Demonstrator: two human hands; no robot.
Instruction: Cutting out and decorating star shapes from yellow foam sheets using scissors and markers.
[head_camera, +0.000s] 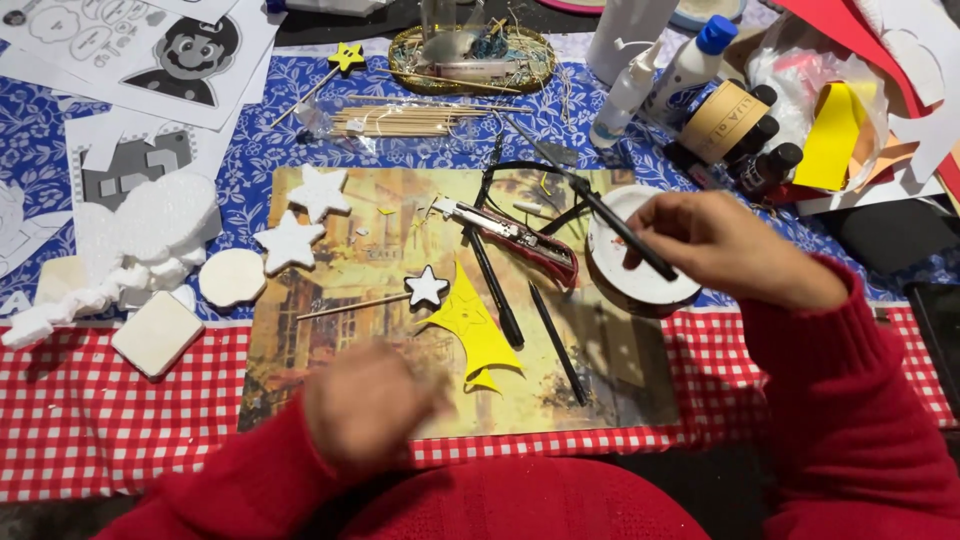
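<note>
My right hand (725, 245) grips a thin black brush (610, 215) over a round white lid (640, 285) at the right of a picture mat (340, 330). My left hand (370, 405) is blurred near the mat's front edge; what it holds cannot be made out. Ahead of it lie a yellow paper cut-out (475, 325), a small white star on a stick (427, 287), a red utility knife (525, 240) and two black pens (500, 290). Two white foam stars (290, 240) rest at the mat's left.
White foam pieces (150, 240) and a foam square (157, 333) lie at the left, printed sheets (150, 50) behind them. A bag of wooden skewers (400, 120), a wicker basket (470, 60), glue bottles (685, 65) and small dark bottles (760, 150) stand at the back.
</note>
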